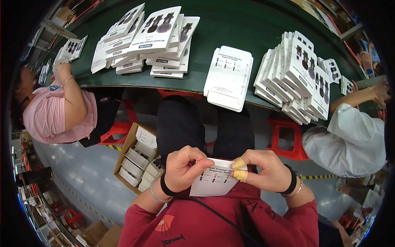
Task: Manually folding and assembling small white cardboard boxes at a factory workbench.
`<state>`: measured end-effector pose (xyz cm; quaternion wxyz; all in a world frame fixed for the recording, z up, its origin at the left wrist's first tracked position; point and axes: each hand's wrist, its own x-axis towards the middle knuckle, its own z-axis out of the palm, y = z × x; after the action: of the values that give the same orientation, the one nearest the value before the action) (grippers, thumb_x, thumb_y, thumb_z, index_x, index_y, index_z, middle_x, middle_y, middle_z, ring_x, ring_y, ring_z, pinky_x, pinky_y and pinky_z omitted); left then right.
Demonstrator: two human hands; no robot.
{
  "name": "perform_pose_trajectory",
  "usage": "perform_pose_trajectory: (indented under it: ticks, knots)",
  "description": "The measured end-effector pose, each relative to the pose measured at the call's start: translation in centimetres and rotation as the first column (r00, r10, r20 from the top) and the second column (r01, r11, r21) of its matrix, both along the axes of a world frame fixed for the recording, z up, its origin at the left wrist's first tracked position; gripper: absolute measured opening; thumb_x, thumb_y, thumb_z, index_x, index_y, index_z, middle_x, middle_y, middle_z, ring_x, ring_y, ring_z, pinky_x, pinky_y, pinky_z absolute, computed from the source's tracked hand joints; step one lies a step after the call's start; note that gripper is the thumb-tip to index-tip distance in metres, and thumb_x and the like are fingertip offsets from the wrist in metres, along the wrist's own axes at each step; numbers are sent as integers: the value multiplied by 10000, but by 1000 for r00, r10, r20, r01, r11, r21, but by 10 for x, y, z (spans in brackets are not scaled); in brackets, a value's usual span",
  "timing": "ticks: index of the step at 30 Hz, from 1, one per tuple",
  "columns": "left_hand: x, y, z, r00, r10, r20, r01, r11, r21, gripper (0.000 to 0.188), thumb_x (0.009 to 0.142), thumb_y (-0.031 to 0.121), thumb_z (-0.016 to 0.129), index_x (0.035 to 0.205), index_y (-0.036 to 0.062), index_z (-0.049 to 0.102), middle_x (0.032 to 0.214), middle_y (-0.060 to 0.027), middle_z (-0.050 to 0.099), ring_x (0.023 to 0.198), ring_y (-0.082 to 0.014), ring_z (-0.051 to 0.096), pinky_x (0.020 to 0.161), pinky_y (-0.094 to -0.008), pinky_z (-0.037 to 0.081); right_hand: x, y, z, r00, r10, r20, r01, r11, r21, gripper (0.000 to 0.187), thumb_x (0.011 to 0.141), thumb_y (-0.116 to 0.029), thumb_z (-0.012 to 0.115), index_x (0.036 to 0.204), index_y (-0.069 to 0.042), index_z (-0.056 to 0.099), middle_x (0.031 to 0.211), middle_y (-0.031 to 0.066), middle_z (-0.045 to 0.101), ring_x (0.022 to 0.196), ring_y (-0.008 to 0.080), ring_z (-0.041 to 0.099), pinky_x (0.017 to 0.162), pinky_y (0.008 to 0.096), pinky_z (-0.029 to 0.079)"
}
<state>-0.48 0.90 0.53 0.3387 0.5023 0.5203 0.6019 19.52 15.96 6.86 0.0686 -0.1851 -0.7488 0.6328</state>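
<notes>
From afar, I saw left hand (186, 166) and right hand (263, 168) pinching the box (212, 186), short of the table (230, 26)—uneven pressure could've creased it!

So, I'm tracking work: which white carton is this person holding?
The carton before the red shirt, between left hand and right hand; the big piles on the green table lie unheld.

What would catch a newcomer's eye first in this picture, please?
Probably the white box, held low in the middle by the left hand and the right hand, the latter wearing yellow wraps. Next come the piles of white boxes on the green table, then the filled brown carton below, left of middle.
</notes>
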Motion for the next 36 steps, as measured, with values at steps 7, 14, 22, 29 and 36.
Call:
perform_pose_trajectory:
  ticks: [7,14,22,29,36]
  knots:
    - [-7,32,20,961,11,277,30,989,-143,136,1001,129,624,1005,-3,588,858,-104,678,726,-107,611,631,-232,474,9,26,31,980,57,190,-62,998,20,262,893,-123,748,1091,35,681,964,109,726,816,156,728,714,271,585]
    - [-45,119,-19,801,244,-547,-372,918,-136,430,993,308,626,1223,-51,569,951,-157,645,786,-223,629,739,-319,511,0,38,37,632,-650,-422,738,671,72,381,924,4,639,1303,7,593,1252,178,657,1053,180,682,837,293,557]
    - [-28,196,-33,476,185,-860,-588,794,-154,673,784,380,829,1207,-73,567,1012,-212,606,968,-378,617,777,-419,537,-110,121,-38,777,-504,-377,572,318,756,329,914,10,565,1243,7,579,1352,212,574,1160,391,600,954,425,525]
    - [-48,192,-37,738,182,-650,-483,814,-322,502,803,307,817,1083,-59,619,1021,-231,628,939,-381,654,785,-413,544,-152,166,-72,770,-571,-283,559,393,730,393,902,16,535,1293,-9,568,1416,205,533,1216,394,569,984,424,497]
    - [-64,180,-57,943,297,-150,-327,914,-240,309,894,207,740,1019,-50,620,909,-161,675,790,-249,666,706,-350,525,-156,146,-65,755,-570,-324,569,323,756,397,902,-26,567,1297,9,569,1366,234,555,1158,411,592,956,436,504]
